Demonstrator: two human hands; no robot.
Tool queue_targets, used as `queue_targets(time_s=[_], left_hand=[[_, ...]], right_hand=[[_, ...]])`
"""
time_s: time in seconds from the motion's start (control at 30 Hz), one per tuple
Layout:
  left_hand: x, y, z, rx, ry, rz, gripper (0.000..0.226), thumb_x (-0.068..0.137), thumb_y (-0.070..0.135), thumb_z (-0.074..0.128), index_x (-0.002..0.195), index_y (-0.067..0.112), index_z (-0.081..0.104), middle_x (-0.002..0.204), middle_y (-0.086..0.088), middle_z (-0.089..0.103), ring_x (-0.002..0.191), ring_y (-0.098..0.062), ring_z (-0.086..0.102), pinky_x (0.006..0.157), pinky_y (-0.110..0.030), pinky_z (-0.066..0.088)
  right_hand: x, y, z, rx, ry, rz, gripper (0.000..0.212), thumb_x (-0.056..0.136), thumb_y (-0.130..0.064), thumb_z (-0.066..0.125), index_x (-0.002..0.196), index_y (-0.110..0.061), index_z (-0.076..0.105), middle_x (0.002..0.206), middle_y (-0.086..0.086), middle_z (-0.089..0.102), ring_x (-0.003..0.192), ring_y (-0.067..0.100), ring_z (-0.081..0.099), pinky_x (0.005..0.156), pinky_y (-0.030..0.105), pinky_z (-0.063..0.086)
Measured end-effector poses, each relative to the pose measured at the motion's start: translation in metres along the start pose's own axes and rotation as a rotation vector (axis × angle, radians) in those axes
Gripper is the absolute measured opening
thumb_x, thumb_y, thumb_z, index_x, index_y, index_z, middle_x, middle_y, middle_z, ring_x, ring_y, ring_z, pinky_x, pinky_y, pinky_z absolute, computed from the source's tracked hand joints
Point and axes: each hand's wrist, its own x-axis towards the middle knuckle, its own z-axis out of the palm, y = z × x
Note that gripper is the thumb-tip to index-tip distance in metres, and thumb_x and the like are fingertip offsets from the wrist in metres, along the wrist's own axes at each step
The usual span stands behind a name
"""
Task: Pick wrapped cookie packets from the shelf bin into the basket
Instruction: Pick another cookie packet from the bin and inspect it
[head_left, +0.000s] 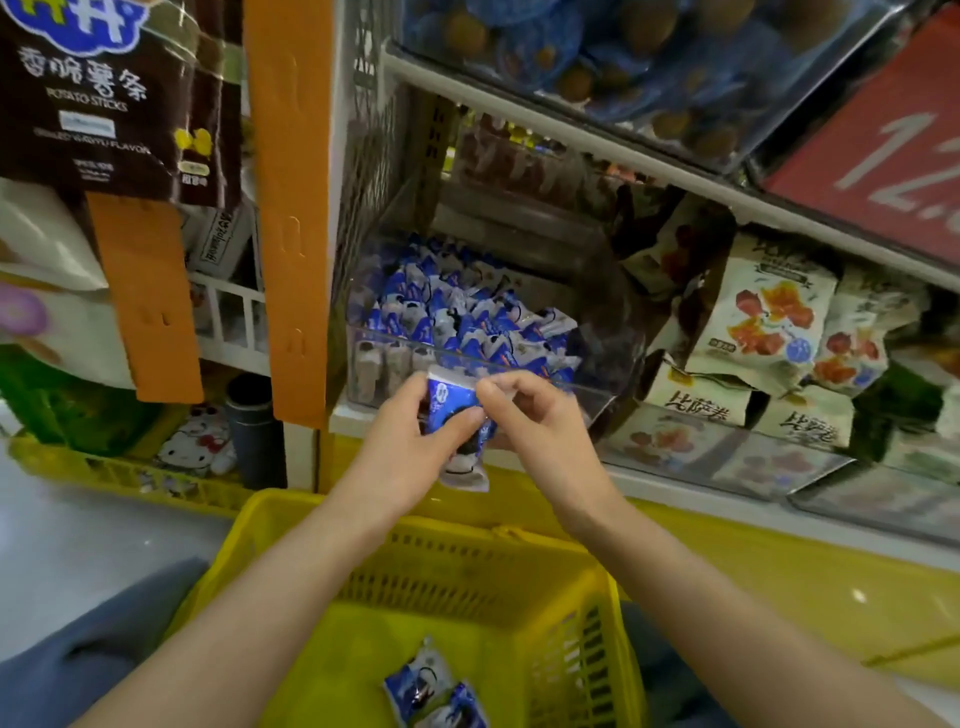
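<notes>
Head view: both hands meet just in front of the clear front wall of the bin (374, 374), above the far rim of the yellow basket (291, 525). My left hand (410, 441) grips a bunch (457, 405) of blue-and-white cookie packets, fingers curled round it, thumb across its face; the lowest packet hangs below my palm. My right hand (535, 431) pinches the bunch's top edge between thumb and forefinger. Inside the bin sits a heap (467, 312) of the same packets. On the basket floor, near side, lie two more packets (434, 688). Pale snack bags (763, 317) are stacked right of the bin; a brown potato-stick bag (104, 98) hangs upper left.
</notes>
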Motion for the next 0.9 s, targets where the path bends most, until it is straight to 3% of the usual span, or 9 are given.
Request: queue_targets(time_s=[0.17, 0.27, 0.37, 0.43, 0.5, 0.63, 0.73, 0.8, 0.9], left_hand=[[-0.001, -0.005, 0.004, 0.097, -0.093, -0.035, 0.02, 0.084, 0.022, 0.064, 0.094, 0.034, 0.051, 0.094, 0.007, 0.064, 0.076, 0.005, 0.061, 0.063, -0.011, 0.051], [-0.001, -0.006, 0.009, 0.034, -0.053, -0.058, 0.01, 0.089, 0.029, 0.056, 0.098, 0.025, 0.059, 0.095, -0.003, 0.068, 0.079, -0.004, 0.064, 0.067, -0.018, 0.051], [-0.001, -0.007, 0.014, -0.059, 0.018, -0.15, 0.019, 0.093, 0.033, 0.048, 0.091, 0.022, 0.063, 0.086, -0.006, 0.07, 0.071, -0.016, 0.067, 0.056, -0.025, 0.052], [0.001, -0.009, 0.015, -0.083, 0.048, -0.169, 0.019, 0.094, 0.029, 0.049, 0.087, 0.023, 0.065, 0.079, 0.002, 0.07, 0.07, -0.009, 0.067, 0.055, -0.019, 0.051], [0.002, -0.009, 0.015, -0.164, 0.067, -0.216, 0.019, 0.094, 0.027, 0.05, 0.085, 0.023, 0.066, 0.073, 0.006, 0.07, 0.065, -0.003, 0.065, 0.05, -0.013, 0.047], [0.002, -0.01, 0.011, -0.292, 0.107, -0.289, 0.018, 0.093, 0.028, 0.051, 0.088, 0.019, 0.066, 0.073, 0.002, 0.07, 0.063, -0.004, 0.064, 0.052, -0.016, 0.048], [0.001, -0.011, 0.011, -0.296, 0.06, -0.312, 0.022, 0.09, 0.036, 0.054, 0.091, 0.016, 0.064, 0.075, 0.003, 0.068, 0.067, -0.005, 0.062, 0.059, -0.018, 0.047], [-0.001, -0.012, 0.01, -0.248, -0.019, -0.302, 0.031, 0.079, 0.039, 0.063, 0.097, 0.015, 0.061, 0.087, 0.002, 0.069, 0.078, -0.01, 0.065, 0.071, -0.024, 0.05], [-0.004, -0.012, 0.01, -0.21, -0.09, -0.247, 0.035, 0.076, 0.028, 0.067, 0.108, 0.015, 0.061, 0.095, -0.002, 0.073, 0.084, -0.012, 0.069, 0.073, -0.023, 0.055]], right_hand=[[-0.003, 0.014, -0.004, 0.205, 0.003, 0.141, 0.015, 0.091, -0.017, 0.056, 0.083, -0.006, 0.064, 0.08, 0.01, 0.067, 0.067, 0.01, 0.064, 0.058, 0.019, 0.054], [-0.001, 0.018, -0.005, 0.204, 0.027, 0.154, 0.014, 0.09, -0.018, 0.058, 0.082, -0.008, 0.065, 0.075, 0.006, 0.067, 0.062, 0.009, 0.064, 0.053, 0.02, 0.052], [0.0, 0.022, -0.006, 0.065, 0.044, 0.05, 0.013, 0.089, -0.018, 0.06, 0.077, -0.016, 0.064, 0.072, 0.003, 0.067, 0.065, 0.012, 0.063, 0.057, 0.026, 0.052], [-0.003, 0.024, -0.007, -0.026, 0.043, -0.036, 0.009, 0.087, -0.022, 0.061, 0.079, -0.021, 0.065, 0.075, 0.002, 0.068, 0.071, 0.014, 0.064, 0.064, 0.031, 0.053], [-0.007, 0.024, -0.006, -0.082, 0.019, -0.099, 0.003, 0.084, -0.025, 0.065, 0.087, -0.025, 0.065, 0.081, -0.005, 0.07, 0.075, 0.008, 0.064, 0.068, 0.027, 0.053], [-0.012, 0.023, -0.003, -0.136, -0.063, -0.088, 0.036, 0.074, -0.02, 0.076, 0.099, -0.036, 0.055, 0.09, -0.016, 0.065, 0.079, -0.006, 0.061, 0.068, 0.008, 0.047], [-0.011, 0.021, -0.005, -0.009, -0.015, -0.003, 0.036, 0.075, -0.008, 0.074, 0.104, -0.021, 0.057, 0.092, -0.01, 0.065, 0.076, -0.004, 0.062, 0.073, 0.012, 0.051], [-0.009, 0.018, -0.011, 0.136, 0.062, 0.061, 0.027, 0.08, -0.005, 0.068, 0.104, -0.009, 0.059, 0.092, 0.001, 0.068, 0.077, 0.004, 0.064, 0.072, 0.018, 0.055], [-0.007, 0.015, -0.021, 0.334, 0.144, 0.159, 0.019, 0.087, -0.01, 0.061, 0.104, -0.002, 0.057, 0.097, 0.013, 0.069, 0.084, 0.019, 0.068, 0.071, 0.026, 0.057]])
